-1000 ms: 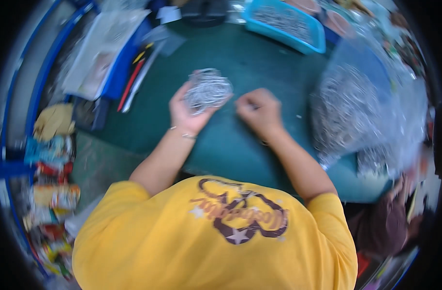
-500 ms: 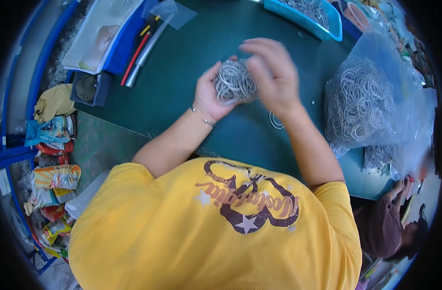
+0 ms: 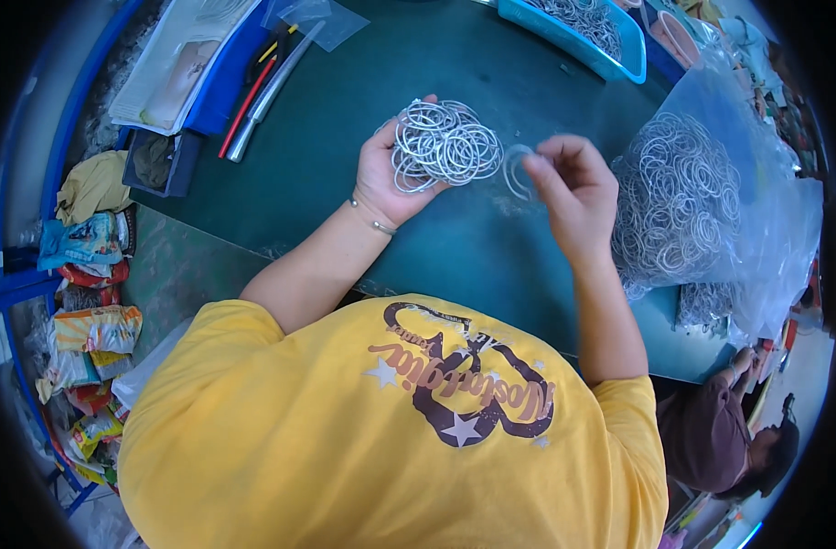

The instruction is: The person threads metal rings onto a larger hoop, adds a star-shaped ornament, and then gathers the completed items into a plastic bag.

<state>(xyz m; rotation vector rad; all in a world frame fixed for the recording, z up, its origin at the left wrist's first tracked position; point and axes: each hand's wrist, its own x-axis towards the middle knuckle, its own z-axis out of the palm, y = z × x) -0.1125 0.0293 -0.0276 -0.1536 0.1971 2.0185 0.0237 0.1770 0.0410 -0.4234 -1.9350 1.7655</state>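
A heap of silver metal rings (image 3: pixel 450 145) rests in my left hand (image 3: pixel 388 180), which is palm up with its fingers curled beneath the pile and largely hidden by it. To the right, my right hand (image 3: pixel 581 188) pinches a metal ring (image 3: pixel 512 172) between thumb and fingers; the ring is smeared by motion, and I cannot tell whether it is a single one. Both hands are above the dark green table (image 3: pixel 326 110). A small gap separates the pinched ring from the heap.
A large clear plastic bag (image 3: pixel 679 197) full of rings stands at the right. Far back sits a light-blue tray (image 3: pixel 573 41) of metal pieces. A red stick (image 3: pixel 247 108), a silver tapered rod (image 3: pixel 270 96) and a dark box (image 3: pixel 157 165) lie at left. Another person (image 3: pixel 724 430) works at right.
My right hand has drawn away from the heap, toward the right and nearer me, and now pinches a ring. The heap in my left hand looks more spread out.
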